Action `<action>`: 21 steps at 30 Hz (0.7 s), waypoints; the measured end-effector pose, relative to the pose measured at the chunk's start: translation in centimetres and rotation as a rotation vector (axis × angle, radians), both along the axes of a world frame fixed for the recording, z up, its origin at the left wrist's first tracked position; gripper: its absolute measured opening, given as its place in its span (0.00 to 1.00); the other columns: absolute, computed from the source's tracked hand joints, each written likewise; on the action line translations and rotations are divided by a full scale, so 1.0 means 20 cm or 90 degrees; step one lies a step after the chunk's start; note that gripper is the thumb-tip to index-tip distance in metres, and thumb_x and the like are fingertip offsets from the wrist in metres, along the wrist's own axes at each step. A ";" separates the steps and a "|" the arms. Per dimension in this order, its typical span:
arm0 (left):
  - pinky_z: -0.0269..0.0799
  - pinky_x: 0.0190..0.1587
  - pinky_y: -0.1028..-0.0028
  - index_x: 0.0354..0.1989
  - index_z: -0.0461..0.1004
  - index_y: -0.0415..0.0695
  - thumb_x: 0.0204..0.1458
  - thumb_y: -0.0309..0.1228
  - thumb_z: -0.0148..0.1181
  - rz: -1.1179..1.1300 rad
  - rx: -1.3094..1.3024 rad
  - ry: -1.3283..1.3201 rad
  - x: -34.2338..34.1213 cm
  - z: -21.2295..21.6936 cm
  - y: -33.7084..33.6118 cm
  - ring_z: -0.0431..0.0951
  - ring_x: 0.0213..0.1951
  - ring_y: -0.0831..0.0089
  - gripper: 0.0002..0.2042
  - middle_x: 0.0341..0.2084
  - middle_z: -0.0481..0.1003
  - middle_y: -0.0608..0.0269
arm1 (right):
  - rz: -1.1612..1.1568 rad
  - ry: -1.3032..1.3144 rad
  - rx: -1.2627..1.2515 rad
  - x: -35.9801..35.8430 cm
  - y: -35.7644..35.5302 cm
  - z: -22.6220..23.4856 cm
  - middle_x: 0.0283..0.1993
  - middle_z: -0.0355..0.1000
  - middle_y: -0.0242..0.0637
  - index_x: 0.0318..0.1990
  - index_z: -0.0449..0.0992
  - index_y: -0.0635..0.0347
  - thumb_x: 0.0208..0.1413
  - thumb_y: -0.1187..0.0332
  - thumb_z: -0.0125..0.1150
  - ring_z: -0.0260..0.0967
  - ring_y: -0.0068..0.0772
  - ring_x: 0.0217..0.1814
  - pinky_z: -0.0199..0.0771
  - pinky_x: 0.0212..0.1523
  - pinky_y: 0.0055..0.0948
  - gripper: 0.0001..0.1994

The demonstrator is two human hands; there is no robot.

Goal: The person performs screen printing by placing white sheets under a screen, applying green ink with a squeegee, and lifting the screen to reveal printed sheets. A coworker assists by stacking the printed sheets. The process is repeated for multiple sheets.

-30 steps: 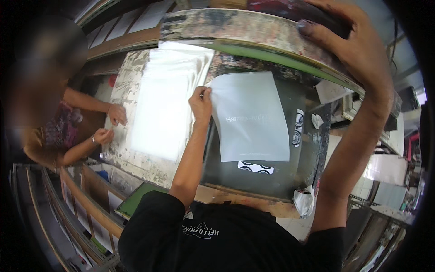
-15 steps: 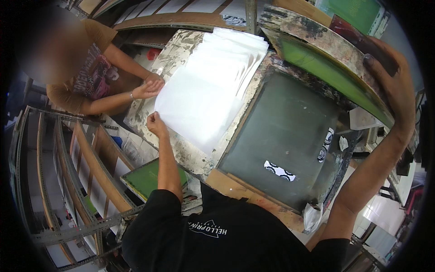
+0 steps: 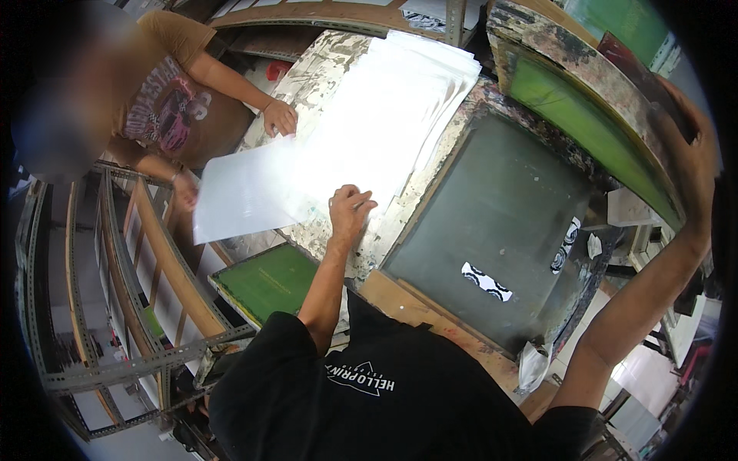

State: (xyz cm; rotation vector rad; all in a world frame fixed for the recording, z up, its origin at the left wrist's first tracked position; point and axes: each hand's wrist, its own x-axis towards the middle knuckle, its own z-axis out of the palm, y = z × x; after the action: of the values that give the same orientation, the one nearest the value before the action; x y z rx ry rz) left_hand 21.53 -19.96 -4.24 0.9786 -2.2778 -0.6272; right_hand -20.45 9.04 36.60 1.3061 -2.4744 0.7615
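My left hand (image 3: 351,213) lies over the near right part of a stack of white sheets (image 3: 400,100), fingers loosely bent and apart. Whether it touches the top sheet is hard to tell. At the far right, my right hand (image 3: 690,146) grips the raised end of a screen printing frame (image 3: 584,73) with green mesh. A dark red board-like piece (image 3: 634,65) lies along the frame beside that hand. Below the tilted frame is a dark grey flat printing bed (image 3: 492,207); two small pieces with black-and-white patterns, a near piece (image 3: 486,282) and a right piece (image 3: 565,246), lie on it.
Across the paint-stained table (image 3: 327,61), a co-worker's hand (image 3: 184,190) holds a loose white sheet (image 3: 246,188). Another green screen (image 3: 265,280) sits at the near left, beside a metal drying rack (image 3: 177,269). A crumpled white wad (image 3: 532,365) lies by the bed's near corner.
My left hand has moved right from the sheet's left corner to the stack's near right part. The co-worker has pulled one sheet leftward. My right hand still grips the raised frame.
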 end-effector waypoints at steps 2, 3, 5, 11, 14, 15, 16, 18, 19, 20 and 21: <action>0.70 0.44 0.64 0.34 0.87 0.45 0.44 0.31 0.75 0.039 0.119 0.089 0.02 -0.07 -0.03 0.76 0.38 0.64 0.08 0.36 0.77 0.63 | -0.002 0.006 0.008 -0.01 -0.01 0.00 0.59 0.76 0.49 0.63 0.76 0.60 0.58 0.46 0.68 0.74 0.39 0.61 0.67 0.65 0.34 0.33; 0.71 0.42 0.65 0.33 0.87 0.44 0.45 0.30 0.74 0.054 0.180 0.135 -0.01 -0.05 -0.04 0.77 0.37 0.64 0.08 0.35 0.77 0.63 | -0.001 0.003 0.005 -0.02 -0.01 0.00 0.58 0.77 0.48 0.63 0.76 0.60 0.58 0.46 0.68 0.75 0.38 0.60 0.67 0.65 0.33 0.32; 0.70 0.40 0.68 0.34 0.86 0.42 0.47 0.27 0.72 0.076 0.166 0.184 -0.06 0.00 -0.07 0.77 0.37 0.66 0.06 0.36 0.78 0.60 | -0.004 0.005 0.003 -0.02 -0.01 0.00 0.58 0.77 0.48 0.63 0.76 0.59 0.58 0.46 0.67 0.75 0.37 0.59 0.68 0.64 0.32 0.32; 0.74 0.47 0.67 0.35 0.87 0.43 0.48 0.31 0.74 -0.076 0.345 0.108 -0.22 0.34 0.05 0.78 0.45 0.63 0.08 0.46 0.79 0.57 | -0.024 0.015 0.000 -0.01 -0.01 0.00 0.58 0.77 0.46 0.63 0.76 0.58 0.58 0.49 0.67 0.76 0.36 0.58 0.68 0.64 0.32 0.30; 0.64 0.66 0.50 0.47 0.86 0.50 0.51 0.49 0.72 -0.249 0.079 -0.114 -0.31 0.38 0.24 0.68 0.65 0.49 0.21 0.63 0.71 0.53 | -0.028 -0.030 0.000 0.00 -0.01 0.00 0.59 0.76 0.45 0.64 0.74 0.59 0.59 0.55 0.68 0.74 0.36 0.61 0.67 0.67 0.33 0.29; 0.51 0.72 0.43 0.60 0.78 0.54 0.55 0.55 0.65 -0.239 -0.032 -0.234 -0.33 0.30 0.30 0.57 0.72 0.43 0.28 0.71 0.62 0.52 | -0.026 -0.012 -0.005 -0.04 0.01 -0.02 0.59 0.76 0.45 0.64 0.75 0.59 0.58 0.54 0.68 0.75 0.36 0.60 0.68 0.66 0.33 0.29; 0.47 0.73 0.40 0.64 0.74 0.55 0.57 0.55 0.62 -0.263 -0.030 -0.279 -0.38 0.21 0.35 0.52 0.74 0.41 0.29 0.73 0.58 0.52 | -0.018 -0.027 -0.013 -0.06 0.03 -0.02 0.58 0.77 0.45 0.64 0.75 0.59 0.58 0.54 0.68 0.75 0.37 0.59 0.70 0.64 0.33 0.29; 0.42 0.73 0.37 0.69 0.70 0.56 0.59 0.55 0.59 -0.312 -0.036 -0.300 -0.50 0.10 0.43 0.47 0.76 0.39 0.31 0.75 0.54 0.53 | 0.012 -0.092 -0.033 -0.06 0.03 -0.02 0.56 0.78 0.45 0.63 0.76 0.59 0.57 0.54 0.69 0.77 0.38 0.56 0.73 0.62 0.32 0.29; 0.41 0.73 0.37 0.69 0.69 0.56 0.59 0.55 0.59 -0.338 -0.040 -0.277 -0.57 0.06 0.48 0.46 0.76 0.39 0.31 0.76 0.53 0.53 | 0.018 -0.107 -0.035 0.00 0.00 0.02 0.51 0.79 0.44 0.59 0.78 0.59 0.56 0.55 0.70 0.77 0.36 0.51 0.73 0.57 0.31 0.26; 0.40 0.74 0.37 0.70 0.68 0.56 0.59 0.55 0.58 -0.365 -0.043 -0.255 -0.63 0.03 0.53 0.46 0.76 0.38 0.32 0.76 0.53 0.54 | 0.023 -0.123 -0.039 0.06 -0.02 0.05 0.47 0.80 0.43 0.55 0.80 0.60 0.55 0.56 0.71 0.77 0.35 0.46 0.74 0.53 0.30 0.24; 0.40 0.74 0.37 0.70 0.67 0.56 0.59 0.55 0.58 -0.402 -0.043 -0.254 -0.71 0.02 0.57 0.45 0.76 0.39 0.32 0.76 0.52 0.55 | 0.013 -0.101 -0.031 0.20 -0.07 0.13 0.39 0.81 0.41 0.49 0.83 0.62 0.53 0.57 0.72 0.76 0.32 0.38 0.74 0.46 0.29 0.21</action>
State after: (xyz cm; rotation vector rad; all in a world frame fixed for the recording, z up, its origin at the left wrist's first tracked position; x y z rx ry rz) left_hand 7.32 -8.52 -3.89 0.3488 -2.9714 -0.6363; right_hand -16.50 7.60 39.22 1.3016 -2.5498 0.9583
